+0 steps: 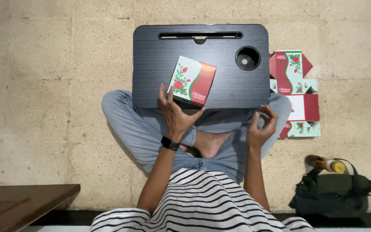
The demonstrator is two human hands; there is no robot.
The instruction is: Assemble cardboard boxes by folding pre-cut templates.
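While on tray, left hand touching box

Flattened red and green flowered cartons are lying on the tiled floor just beside the black bench. A dark bag is sitting nearer, with a yellow-capped bottle resting on it, while a brown wooden board is showing at the lower left

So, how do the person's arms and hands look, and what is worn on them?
Both forearms are bare; no sleeves reach them. The left hand has a black watch with a dark band on its wrist. The right hand shows no watch, glove or bracelet. Rings cannot be made out.
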